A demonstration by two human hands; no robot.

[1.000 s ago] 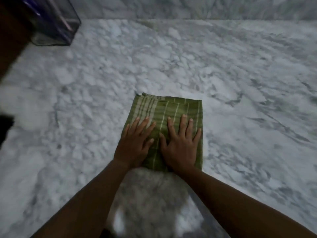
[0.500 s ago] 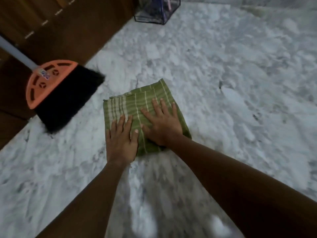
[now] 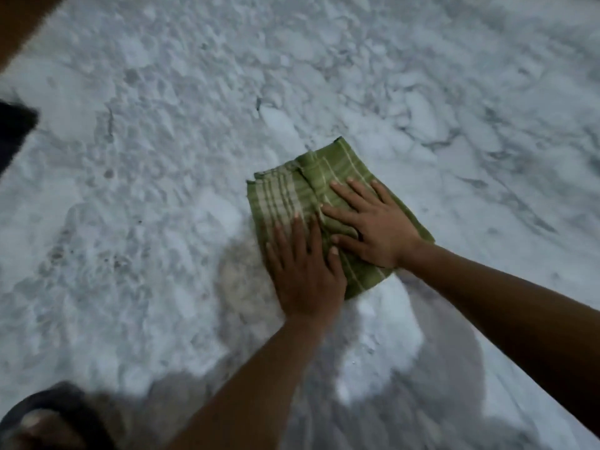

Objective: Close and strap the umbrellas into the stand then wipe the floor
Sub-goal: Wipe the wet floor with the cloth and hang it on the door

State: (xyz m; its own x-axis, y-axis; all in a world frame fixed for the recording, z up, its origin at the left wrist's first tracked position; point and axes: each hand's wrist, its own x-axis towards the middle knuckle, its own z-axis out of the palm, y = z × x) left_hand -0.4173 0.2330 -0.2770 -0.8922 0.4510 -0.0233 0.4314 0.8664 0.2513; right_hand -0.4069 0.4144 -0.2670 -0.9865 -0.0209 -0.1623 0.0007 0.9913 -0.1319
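Marble floor (image 3: 146, 157), white with grey veins, fills the view. We have the green striped cloth (image 3: 285, 196) folded and lying flat on it. Both hands press it with fingers straight and spread, gripping nothing. The left hand (image 3: 305, 274) is on the cloth's near edge and the right hand (image 3: 373, 228) on its right half, thumb just beside the left fingers. The cloth's far edge is rucked. No umbrellas or stand in view, so we read this as the last step: wiping the floor. Next move, as we judge it, is to flatten that ruck, then slide the cloth under even palm pressure over an unwiped patch. A dark blurred shape (image 3: 48, 407), maybe footwear, sits well off the cloth's near left.
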